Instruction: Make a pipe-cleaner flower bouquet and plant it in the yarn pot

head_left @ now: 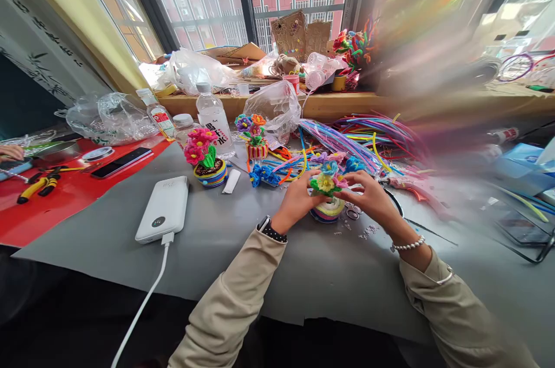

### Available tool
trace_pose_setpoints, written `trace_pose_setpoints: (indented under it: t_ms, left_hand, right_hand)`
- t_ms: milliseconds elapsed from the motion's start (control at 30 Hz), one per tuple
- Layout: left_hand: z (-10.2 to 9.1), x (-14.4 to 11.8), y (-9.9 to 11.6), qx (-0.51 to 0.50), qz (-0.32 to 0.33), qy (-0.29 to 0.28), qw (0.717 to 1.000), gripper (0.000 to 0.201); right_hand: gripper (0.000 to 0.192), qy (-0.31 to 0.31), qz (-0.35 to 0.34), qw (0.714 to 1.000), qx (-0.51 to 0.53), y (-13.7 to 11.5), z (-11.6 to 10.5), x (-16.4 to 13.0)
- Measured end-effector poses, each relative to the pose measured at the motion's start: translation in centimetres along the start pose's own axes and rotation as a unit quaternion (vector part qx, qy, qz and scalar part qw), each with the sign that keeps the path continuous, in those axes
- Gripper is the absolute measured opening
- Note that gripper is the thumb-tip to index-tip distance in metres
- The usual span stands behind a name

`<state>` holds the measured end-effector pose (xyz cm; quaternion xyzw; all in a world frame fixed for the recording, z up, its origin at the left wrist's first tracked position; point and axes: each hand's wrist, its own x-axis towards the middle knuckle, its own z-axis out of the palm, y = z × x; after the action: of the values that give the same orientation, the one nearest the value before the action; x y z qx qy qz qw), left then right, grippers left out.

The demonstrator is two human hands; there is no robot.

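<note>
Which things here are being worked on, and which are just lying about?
In hand:
left hand
right hand
flower pot
pipe cleaners

Lying about:
power bank
water bottle
phone
pliers
plastic bags

Fuzzy pipe-cleaner flower pot (328,200); matt grey table cover (217,252); glossy white plastic power bank (163,209); crinkly clear plastic bags (274,107).

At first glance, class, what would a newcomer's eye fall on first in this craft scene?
Most striking are the two hands at the centre: the left hand and right hand both grip a small pipe-cleaner flower pot on the grey table. Behind them a bright heap of loose pipe cleaners fans out. To the left stand a pink-flowered pot and a white power bank.
</note>
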<state>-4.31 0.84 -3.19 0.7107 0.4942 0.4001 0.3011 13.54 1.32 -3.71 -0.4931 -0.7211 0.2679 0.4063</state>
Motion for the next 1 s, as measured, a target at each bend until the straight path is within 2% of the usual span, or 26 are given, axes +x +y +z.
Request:
trace_pose_setpoints:
  t_ms: [167, 400, 700, 1000]
  left_hand:
    - [-0.1, -0.4, 0.1, -0.007, -0.013, 0.022, 1.0, 0.058]
    - [-0.2, -0.4, 1.1, 0.057, -0.017, 0.038, 0.997, 0.047]
    - [0.0, -0.6, 1.5, 0.068, -0.03, 0.047, 0.996, 0.042]
    - [-0.2, -0.3, 1.4, 0.085, -0.037, 0.039, 0.995, 0.039]
  right_hand:
    - [0.028, -0.032, -0.018, 0.999, -0.015, -0.2, 0.2, -0.2]
    - [0.011, -0.013, -0.088, 0.987, -0.133, -0.5, 0.3, 0.0]
    - [0.013, -0.012, -0.109, 0.975, -0.195, -0.9, 0.5, 0.0]
    - [0.017, -0.031, -0.068, 0.973, -0.217, -1.2, 0.6, 0.2]
